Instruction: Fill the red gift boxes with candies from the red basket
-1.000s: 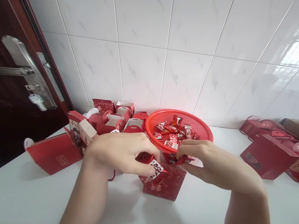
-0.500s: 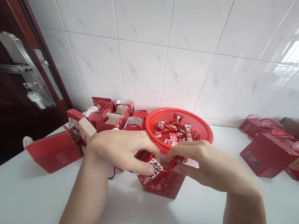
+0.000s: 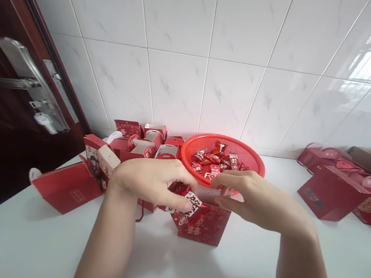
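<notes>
A small red gift box point(image 3: 204, 228) stands upright on the white table in front of me. My left hand point(image 3: 155, 183) is closed on wrapped candies point(image 3: 193, 205) in red and white wrappers, just above the box's left side. Over the box's right side hovers my right hand point(image 3: 249, 197), thumb and fingers apart with nothing visible between them. Behind both hands sits a red plastic basket point(image 3: 258, 169) holding several wrapped candies point(image 3: 213, 159). The inside of the box is mostly hidden by the hands.
Several red and white gift boxes point(image 3: 143, 145) crowd the back left, and a red box point(image 3: 66, 187) lies nearer at the left. More red boxes point(image 3: 334, 192) are at the right. A tiled wall point(image 3: 228, 94) closes off the back; a dark door point(image 3: 3, 124) is at far left.
The candy that was between my right thumb and fingers is out of them, and the hand has risen slightly. My left hand still grips its candies and has hardly moved.
</notes>
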{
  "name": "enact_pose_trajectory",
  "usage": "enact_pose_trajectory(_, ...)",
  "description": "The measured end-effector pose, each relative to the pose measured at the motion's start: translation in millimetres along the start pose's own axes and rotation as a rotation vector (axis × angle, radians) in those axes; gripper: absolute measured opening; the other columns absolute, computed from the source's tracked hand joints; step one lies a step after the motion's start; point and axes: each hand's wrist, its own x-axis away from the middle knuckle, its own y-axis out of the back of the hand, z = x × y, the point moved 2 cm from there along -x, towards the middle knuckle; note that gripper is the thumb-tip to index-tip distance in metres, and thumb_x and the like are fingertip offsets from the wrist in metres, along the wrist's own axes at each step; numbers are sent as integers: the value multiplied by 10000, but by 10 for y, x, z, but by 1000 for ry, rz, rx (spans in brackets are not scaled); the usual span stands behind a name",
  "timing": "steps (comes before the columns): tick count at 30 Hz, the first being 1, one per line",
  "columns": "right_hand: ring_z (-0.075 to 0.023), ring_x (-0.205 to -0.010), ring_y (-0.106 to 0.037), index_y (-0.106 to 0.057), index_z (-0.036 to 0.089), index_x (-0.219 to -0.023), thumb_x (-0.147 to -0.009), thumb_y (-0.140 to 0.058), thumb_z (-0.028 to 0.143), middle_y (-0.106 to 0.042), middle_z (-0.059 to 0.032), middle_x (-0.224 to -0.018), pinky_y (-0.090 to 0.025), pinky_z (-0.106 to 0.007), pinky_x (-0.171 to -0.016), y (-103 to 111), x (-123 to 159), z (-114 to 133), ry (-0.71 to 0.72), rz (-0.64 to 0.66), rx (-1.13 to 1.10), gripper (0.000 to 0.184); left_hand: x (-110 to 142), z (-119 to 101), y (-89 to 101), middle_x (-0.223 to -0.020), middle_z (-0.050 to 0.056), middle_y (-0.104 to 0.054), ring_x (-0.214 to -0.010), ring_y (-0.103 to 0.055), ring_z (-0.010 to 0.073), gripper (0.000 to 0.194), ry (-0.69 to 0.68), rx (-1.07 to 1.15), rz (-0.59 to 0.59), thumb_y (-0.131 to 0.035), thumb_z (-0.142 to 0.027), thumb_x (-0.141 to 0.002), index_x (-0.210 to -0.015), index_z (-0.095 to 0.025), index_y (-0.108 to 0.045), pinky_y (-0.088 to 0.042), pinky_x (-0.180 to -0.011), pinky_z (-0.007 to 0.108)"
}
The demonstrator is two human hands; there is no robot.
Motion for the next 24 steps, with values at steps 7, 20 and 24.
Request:
enact_pose_trajectory(7, -157, -759, -691, -668, 212, -1037, -1032, -518, 353, -726, -14, -846, -492, -264, -658, 101, 47, 21, -10, -69, -324, 206, 34, 35, 45, -779, 9, -730, -705, -649, 147, 319, -115, 56, -257, -618, -428, -938, -1125, -202, -743, -467, -636, 234)
enact_pose_trajectory(20, -130, -731, -671, -704, 179, -888, -935, -679, 260, -711, -14, -808, -560, -234, -665, 154, -6, 23, 64, -427, -578, 96, -8, -16, 77, -1066, 22, -755, -957, -691, 179, 316, -165, 170, -534, -710, -417, -904, -1161, -235, -731, -542, -813, 258)
enact_pose_trajectory(24, -132, -720, -666, -703, 183, -855, -905, -695, 218, -718, -13, -794, -558, -233, -641, 197, 38, 7, 47, -509, -559, 62, 16, 7, 84, -943, 29, -749, -855, -686, 180, 244, -120, 163, -491, -757, -381, -852, -1010, -195, -754, -541, -737, 267)
